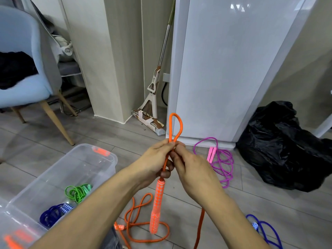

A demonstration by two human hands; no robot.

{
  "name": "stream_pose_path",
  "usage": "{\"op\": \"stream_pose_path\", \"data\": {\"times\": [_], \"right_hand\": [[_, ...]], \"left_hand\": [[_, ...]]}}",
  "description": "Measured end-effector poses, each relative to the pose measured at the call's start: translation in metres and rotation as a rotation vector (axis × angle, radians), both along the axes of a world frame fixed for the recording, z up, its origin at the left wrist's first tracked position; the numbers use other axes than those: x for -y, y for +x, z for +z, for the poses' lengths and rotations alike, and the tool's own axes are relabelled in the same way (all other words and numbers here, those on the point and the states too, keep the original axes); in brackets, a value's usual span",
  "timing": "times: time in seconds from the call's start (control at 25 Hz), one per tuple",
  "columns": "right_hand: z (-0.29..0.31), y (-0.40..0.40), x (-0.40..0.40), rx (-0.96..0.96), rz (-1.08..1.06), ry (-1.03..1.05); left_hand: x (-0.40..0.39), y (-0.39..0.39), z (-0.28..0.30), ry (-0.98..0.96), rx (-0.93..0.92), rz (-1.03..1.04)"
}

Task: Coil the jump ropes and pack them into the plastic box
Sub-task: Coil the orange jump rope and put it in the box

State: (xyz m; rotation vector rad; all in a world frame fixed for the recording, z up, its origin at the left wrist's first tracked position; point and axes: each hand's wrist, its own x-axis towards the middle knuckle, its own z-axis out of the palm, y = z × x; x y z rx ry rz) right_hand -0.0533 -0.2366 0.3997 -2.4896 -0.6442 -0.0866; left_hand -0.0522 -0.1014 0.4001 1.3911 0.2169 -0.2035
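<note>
I am seeing both hands up front, pinching orange rope (175, 126). Left hand (155, 162) gripping rope under loop, handle hanging down. Right hand (193, 169) pinching rope beside it. Plastic box (100, 159) sitting left on floor, green rope (78, 192) and blue rope (53, 212) lying inside. Pink rope (221, 162) lying on floor, right.
</note>
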Motion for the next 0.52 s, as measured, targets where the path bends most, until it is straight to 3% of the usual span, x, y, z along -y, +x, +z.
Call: {"op": "stream_pose_path", "data": {"times": [0.2, 0.28, 0.4, 0.48, 0.52], "right_hand": [[-0.002, 0.001, -0.001, -0.008, 0.029, 0.011], [-0.002, 0.005, 0.005, -0.238, 0.129, 0.135], [0.005, 0.011, 0.037, -0.766, 0.239, 0.337], [0.011, 0.021, 0.062, -0.788, 0.190, 0.350], [0.013, 0.027, 0.070, -0.707, 0.127, 0.360]], "left_hand": [[0.000, 0.001, 0.004, 0.124, 0.150, 0.071], [-0.016, 0.013, 0.007, -0.170, 0.136, 0.235], [-0.072, 0.034, 0.016, -0.693, 0.131, 0.435], [-0.098, 0.038, 0.017, -0.782, 0.108, 0.512], [-0.102, 0.039, 0.015, -0.727, 0.071, 0.514]]}}
